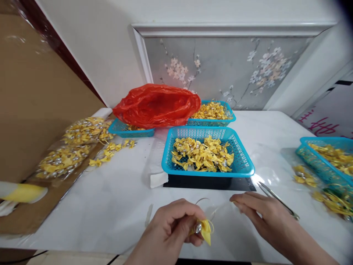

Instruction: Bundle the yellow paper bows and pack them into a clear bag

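Note:
My left hand (176, 230) pinches a yellow ribbon bow (206, 232) with a silvery bead (198, 228) at its middle, low over the white table. A thin pale cord (217, 209) loops out from the bow toward my right hand (255, 209). The thumb and forefinger of that hand are pressed together on the cord's far end, off to the right of the bow. Beside my right hand lies a slim pointed metal tool (278, 200), partly hidden behind it. Beyond both hands stands a blue basket (242, 158) holding many yellow bows (204, 154).
Farther back are another blue basket (233, 114) and a red plastic bag (129, 106) over a third one. Bagged bows (63, 160) lie on cardboard (49, 206) at left. At right, loose bows (305, 176) lie by another blue basket (306, 151).

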A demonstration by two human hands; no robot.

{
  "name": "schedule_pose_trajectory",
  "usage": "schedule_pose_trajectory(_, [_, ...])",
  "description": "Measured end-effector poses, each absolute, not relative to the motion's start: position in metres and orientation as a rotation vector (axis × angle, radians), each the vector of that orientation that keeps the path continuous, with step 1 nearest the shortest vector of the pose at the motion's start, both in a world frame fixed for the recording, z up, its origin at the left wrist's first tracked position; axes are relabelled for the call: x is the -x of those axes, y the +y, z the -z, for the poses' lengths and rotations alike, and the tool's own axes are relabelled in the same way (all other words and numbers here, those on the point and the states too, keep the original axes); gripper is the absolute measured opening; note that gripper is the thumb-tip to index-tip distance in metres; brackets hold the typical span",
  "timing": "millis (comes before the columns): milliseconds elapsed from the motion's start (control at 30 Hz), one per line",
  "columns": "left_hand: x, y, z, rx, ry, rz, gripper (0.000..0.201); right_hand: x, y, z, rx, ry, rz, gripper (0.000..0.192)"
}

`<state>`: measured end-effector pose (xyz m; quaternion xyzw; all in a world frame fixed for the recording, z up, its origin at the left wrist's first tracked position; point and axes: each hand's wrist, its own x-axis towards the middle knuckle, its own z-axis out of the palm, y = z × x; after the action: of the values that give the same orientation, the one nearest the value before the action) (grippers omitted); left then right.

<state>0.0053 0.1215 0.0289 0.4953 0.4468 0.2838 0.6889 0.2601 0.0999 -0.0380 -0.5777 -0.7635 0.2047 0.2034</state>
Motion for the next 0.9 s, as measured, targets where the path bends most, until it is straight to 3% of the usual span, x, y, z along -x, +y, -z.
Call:
schedule_pose_trajectory(367, [-0.001,0.119,-0.016,-1.117,1.068,-0.649,0.011,-0.269,0.1,0.053,1.674,-2.132,-0.682,0.031])
schedule_pose_trajectory(500, [-0.002,0.119,-0.019,-1.235,0.987,-0.656,0.022,-0.269,0.099,0.051,1.72,-2.087,-0.674,0.031])
schedule_pose_trajectory(667, [-0.003,0.118,-0.026,-1.256,0.93,-0.668,0.021,-0.251,0.094,0.025,1.56,-2.011,-0.848,0.024])
schedule_pose_trajectory(900, [-0.011,0.116,-0.022,-1.267,0.944,-0.821,0.007,-0.196,0.09,0.009,1.415,-1.601,-1.185,0.043])
